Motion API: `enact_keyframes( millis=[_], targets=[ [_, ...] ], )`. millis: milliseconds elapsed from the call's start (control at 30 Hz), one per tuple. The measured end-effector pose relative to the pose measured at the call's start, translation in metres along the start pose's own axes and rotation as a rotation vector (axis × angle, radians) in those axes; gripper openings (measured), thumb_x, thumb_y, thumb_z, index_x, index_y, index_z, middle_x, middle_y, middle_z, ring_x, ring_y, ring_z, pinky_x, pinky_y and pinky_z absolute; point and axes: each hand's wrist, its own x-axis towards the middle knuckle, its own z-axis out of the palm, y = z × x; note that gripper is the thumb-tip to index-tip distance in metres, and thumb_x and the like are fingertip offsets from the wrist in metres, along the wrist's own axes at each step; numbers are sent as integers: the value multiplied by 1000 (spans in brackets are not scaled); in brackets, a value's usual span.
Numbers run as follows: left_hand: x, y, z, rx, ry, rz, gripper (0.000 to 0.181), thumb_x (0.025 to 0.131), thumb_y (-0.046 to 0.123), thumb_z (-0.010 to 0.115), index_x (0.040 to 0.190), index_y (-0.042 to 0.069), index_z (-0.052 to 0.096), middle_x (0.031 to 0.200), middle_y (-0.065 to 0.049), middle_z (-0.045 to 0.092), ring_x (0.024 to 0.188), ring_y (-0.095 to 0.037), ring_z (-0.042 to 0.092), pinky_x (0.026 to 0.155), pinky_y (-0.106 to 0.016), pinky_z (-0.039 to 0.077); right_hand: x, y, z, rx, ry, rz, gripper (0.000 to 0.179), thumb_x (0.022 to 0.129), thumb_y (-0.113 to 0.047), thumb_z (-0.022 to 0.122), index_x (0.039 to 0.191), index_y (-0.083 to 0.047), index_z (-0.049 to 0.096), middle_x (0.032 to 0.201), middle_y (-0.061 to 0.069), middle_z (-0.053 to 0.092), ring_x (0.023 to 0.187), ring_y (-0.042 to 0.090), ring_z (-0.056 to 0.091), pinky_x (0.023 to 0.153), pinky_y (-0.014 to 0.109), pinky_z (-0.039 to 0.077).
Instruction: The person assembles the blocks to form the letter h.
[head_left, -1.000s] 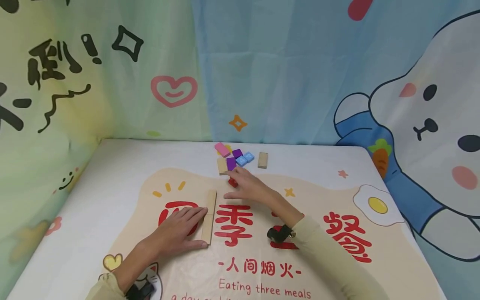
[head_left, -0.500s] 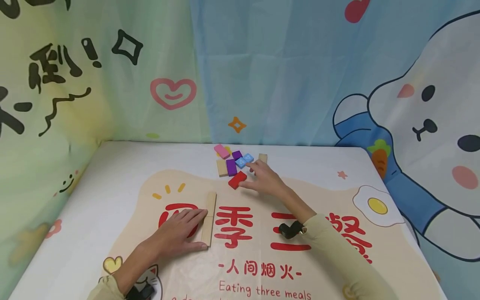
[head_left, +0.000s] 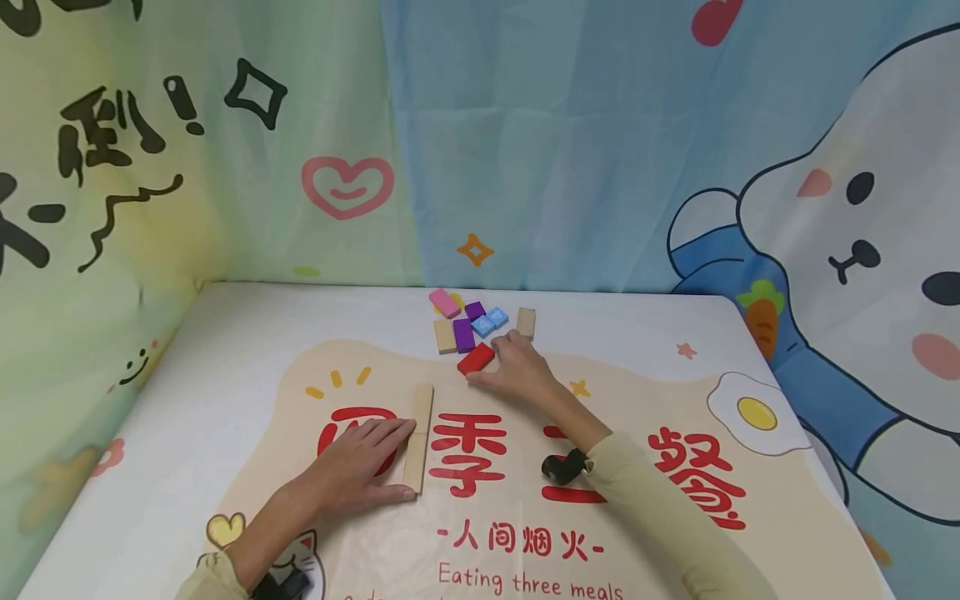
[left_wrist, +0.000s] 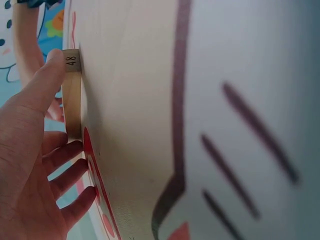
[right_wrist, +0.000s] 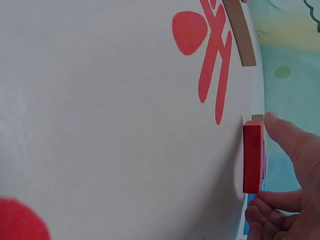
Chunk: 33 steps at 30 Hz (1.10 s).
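Two plain wooden blocks lie end to end in a line on the table. My left hand rests beside them, fingers extended, with its fingertips and thumb touching their left side. In the left wrist view the number 48 shows on the near end of a wooden block. Farther back, my right hand pinches a red block, thumb at one end and index finger at the other. In the right wrist view the red block lies between the thumb and the index finger.
Behind the red block is a cluster: purple blocks, light blue blocks, a pink block, a wooden block and a partly hidden yellow one. Another wooden block lies right of them. A printed cloth covers the table.
My right hand moved from the cluster's front to the right, uncovering the red block, then came back left with thumb and index finger at its ends. The left hand stays put.
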Motion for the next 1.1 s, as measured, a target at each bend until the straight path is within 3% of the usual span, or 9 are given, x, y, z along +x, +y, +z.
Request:
enact_keyframes(
  millis=[400,867,967,1100],
  targets=[
    [0,2,-2,-7,-16,-19,94,76,72,63,151,22,36,147,1,47,132,-21,47,107,-47,44,2,-4,5,-22,37,14,62,79,-52,73,115,-2,60,105,8,55,93,18,51,76,31,54],
    [0,0,0,-3,-6,-3,92,77,72,62,149,19,38,146,0,48,130,-22,48,106,-47,44,0,-5,10,-6,51,8,56,79,-46,74,111,-2,60,104,8,56,92,19,51,75,31,54],
    [0,0,1,-1,-5,-6,92,77,72,62,149,20,38,146,1,48,130,-21,48,106,-47,44,0,-6,8,29,80,-10,58,78,-46,74,114,-2,59,108,9,57,95,20,53,79,34,55],
    [0,0,1,6,4,-2,92,77,72,62,149,19,39,145,0,49,130,-22,49,105,-47,45,1,-9,5,102,119,-91,64,79,-45,75,123,-2,57,122,12,56,110,25,55,93,41,54]
  ],
)
